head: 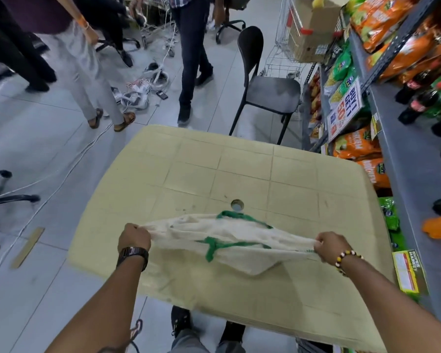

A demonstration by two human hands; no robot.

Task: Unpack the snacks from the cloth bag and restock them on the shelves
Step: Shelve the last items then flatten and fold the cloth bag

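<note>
Low in the frame, the left hand (134,237) is clenched on one end of the cloth bag (229,240) and the right hand (331,247) grips the other end, stretching it flat. The cream bag with green handles looks limp, held just above the beige table (239,169). Orange snack packs (357,146) fill the shelves (402,159) at right.

Bright, even indoor light; shadows soft and faint. Pale sheen on floor (49,149) at 10 o'clock. Strong wide-angle bending: shelves (402,138) at 3 o'clock lean. Table (239,161) edge at 6 o'clock smeared.
</note>
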